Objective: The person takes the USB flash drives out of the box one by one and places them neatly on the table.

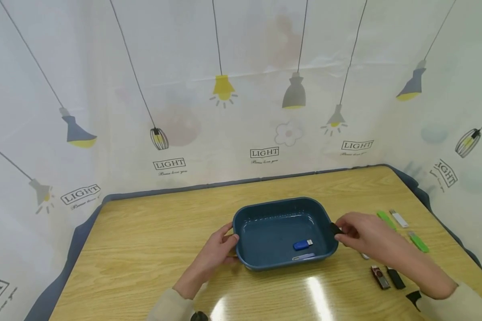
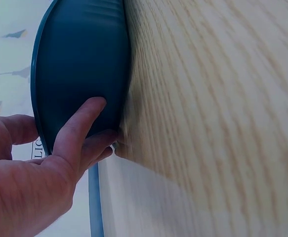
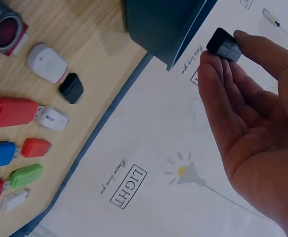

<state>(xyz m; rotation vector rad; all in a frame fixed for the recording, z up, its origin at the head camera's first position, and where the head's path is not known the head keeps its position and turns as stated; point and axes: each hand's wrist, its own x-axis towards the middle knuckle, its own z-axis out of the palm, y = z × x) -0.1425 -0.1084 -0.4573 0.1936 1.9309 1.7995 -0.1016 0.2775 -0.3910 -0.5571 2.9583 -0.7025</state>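
Note:
A dark blue plastic tray [image 1: 271, 234] stands on the wooden table. My left hand [image 1: 213, 253] grips its left side, thumb at the rim and fingers against the outer wall [image 2: 79, 59]. Inside the tray, toward the near right, lie a blue USB stick [image 1: 301, 245] and a flat, pale one [image 1: 304, 257]. Between thumb and fingertips, my right hand [image 1: 367, 234] pinches a small black USB stick [image 3: 224, 45]. In the head view that black stick [image 1: 335, 228] is at the tray's right rim. The right wrist view shows it held above the table, apart from the tray wall.
Right of the tray, several USB sticks lie on the table, among them a white one [image 1: 399, 218], a green one [image 1: 418, 242] and a dark red one [image 1: 380, 277]. In the right wrist view a red stick [image 3: 10, 112] shows too. A printed cloth [image 1: 225, 133] hangs behind the table.

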